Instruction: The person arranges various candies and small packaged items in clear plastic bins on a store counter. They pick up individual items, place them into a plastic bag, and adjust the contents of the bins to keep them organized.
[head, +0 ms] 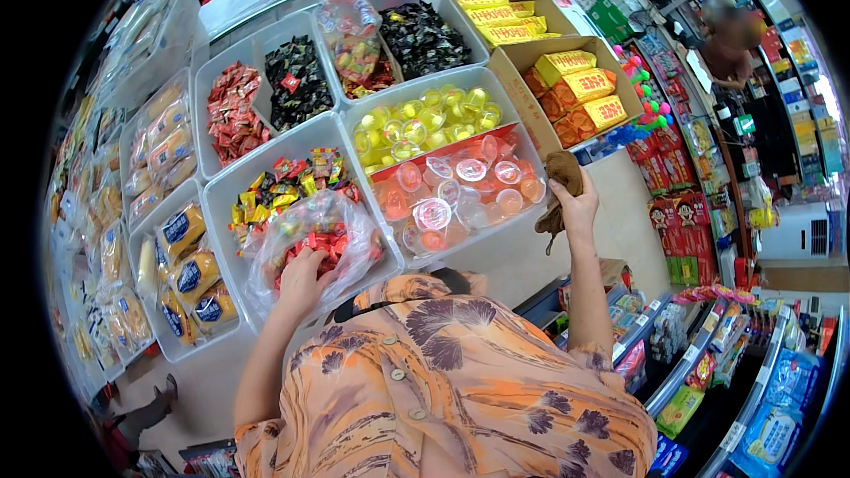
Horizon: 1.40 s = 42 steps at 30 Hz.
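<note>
My left hand (304, 282) reaches into an open clear plastic bag (358, 222) of red-wrapped candies (319, 249); its fingertips are among the candies, and whether they grip any is hidden. The bag lies in a translucent plastic bin (222, 239), beside loose yellow, black and red wrapped candies (265, 196). At the right, my right hand (576, 202) holds a bunched brown cloth (564, 176) near the corner of a bin of jelly cups. Those cups are yellow (431, 119) at the back and pink-red (431, 212) in front, with a red divider between them.
Bins of red (236, 109) and black wrapped candies (425, 36) stand farther back. Packaged breads (189, 279) fill bins at left. Cardboard boxes (518, 99) hold yellow packets. Shelves (714, 372) flank the lower right. Another person (727, 53) is at upper right; someone's leg (149, 411) shows lower left.
</note>
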{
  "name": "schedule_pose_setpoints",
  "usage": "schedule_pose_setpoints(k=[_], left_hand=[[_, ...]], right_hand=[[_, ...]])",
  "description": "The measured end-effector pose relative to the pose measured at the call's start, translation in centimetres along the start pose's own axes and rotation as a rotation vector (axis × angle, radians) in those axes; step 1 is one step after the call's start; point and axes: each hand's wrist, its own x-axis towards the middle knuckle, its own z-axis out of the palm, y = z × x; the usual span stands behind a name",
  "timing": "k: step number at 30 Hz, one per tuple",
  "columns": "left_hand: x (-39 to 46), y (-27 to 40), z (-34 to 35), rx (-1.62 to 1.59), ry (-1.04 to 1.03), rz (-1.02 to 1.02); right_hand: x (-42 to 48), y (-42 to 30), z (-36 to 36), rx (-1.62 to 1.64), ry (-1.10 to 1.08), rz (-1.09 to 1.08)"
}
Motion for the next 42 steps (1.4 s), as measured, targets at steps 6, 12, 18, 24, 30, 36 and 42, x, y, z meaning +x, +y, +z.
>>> schedule_pose_setpoints(k=[6,12,18,24,30,36,42], left_hand=[[0.2,-0.2,0.2,-0.045,0.03,0.005],[0.2,-0.1,0.2,-0.052,0.016,-0.005],[0.3,0.5,-0.4,-0.015,-0.012,0.009],[0.4,-0.1,-0.1,0.011,0.014,0.066],[-0.4,0.1,-0.8,0.002,-0.008,0.035],[-3.6,1.7,-2.0,-0.168,0.052,0.02],[-8.1,1.7,-2.5,-0.203,0.256,0.08]], right_hand=[[1.2,2.5,-5.0,0.143,0.037,0.247],[2.5,2.4,-9.3,0.12,0.069,0.25],[4.6,1.7,-11.0,0.084,0.11,0.284],[9.1,-3.5,-8.1,0.276,0.108,0.238],[11.2,-5.6,-1.8,0.016,-0.016,0.313],[8.4,-6.0,0.6,-0.341,0.0,-0.258],[-3.0,-14.3,14.6,-0.145,-0.834,-0.644]])
